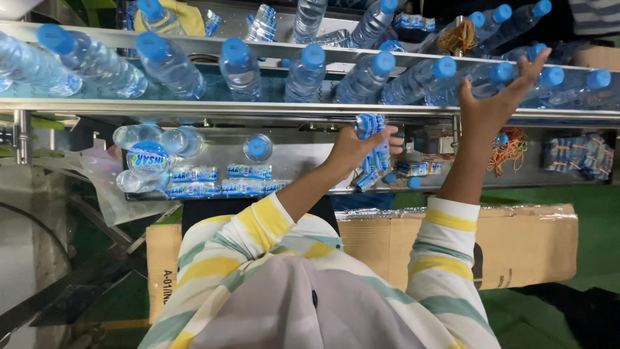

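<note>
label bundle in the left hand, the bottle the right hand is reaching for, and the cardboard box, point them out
label bundle (369, 124), head view, on its upper end showing above the left hand (354, 147).
bottle (483, 79), head view, on its clear body beside the right hand (494, 106).
cardboard box (536, 249), head view, on its brown side.

Bottles (303, 74) crowd the conveyor (194, 106); room lies on the shelf (310, 158) between cap (258, 147) and labels (371, 152).
</note>
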